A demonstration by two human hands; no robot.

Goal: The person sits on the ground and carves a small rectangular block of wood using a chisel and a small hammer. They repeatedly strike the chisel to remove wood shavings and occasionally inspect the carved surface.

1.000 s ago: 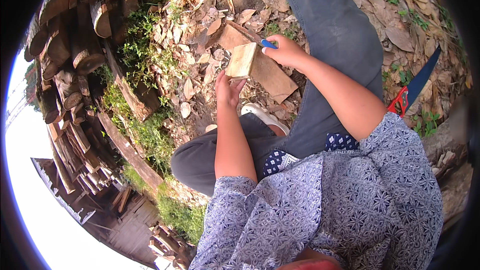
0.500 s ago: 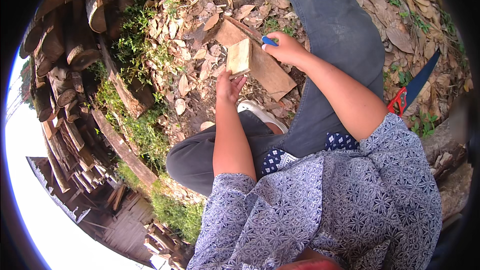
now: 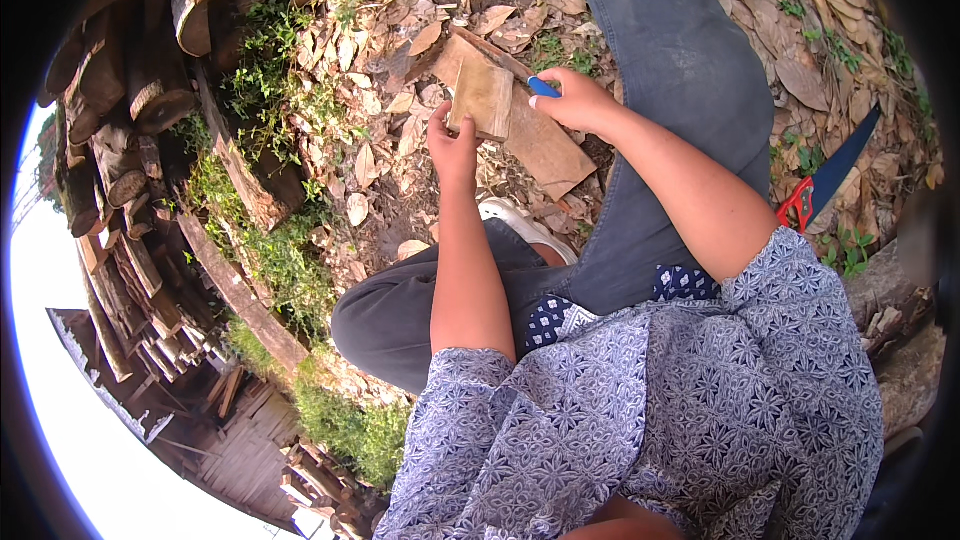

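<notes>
A small rectangular piece of wood (image 3: pixel 482 98), pale and flat, is tilted up in my left hand (image 3: pixel 453 148). The thumb lies on its near face and the fingers go round its left edge. My right hand (image 3: pixel 580 102) is closed round the blue handle (image 3: pixel 543 88) of a tool, just right of the wood; the rest of that tool is hidden. Beneath both hands a brown wooden board (image 3: pixel 548 158) lies slanting on the ground, with a narrow strip of wood (image 3: pixel 492 53) along its far edge.
A handsaw with a red handle (image 3: pixel 796 204) and dark blade lies on dry leaves to my right. Stacked logs (image 3: pixel 160 100) rise at the left, with green plants (image 3: pixel 270 80) beside them. My bent legs (image 3: pixel 690 70) frame the board; a white shoe (image 3: pixel 520 223) shows below it.
My left hand has turned the piece of wood, so its broad face shows more and its thumb now lies on the front. The right hand has barely moved.
</notes>
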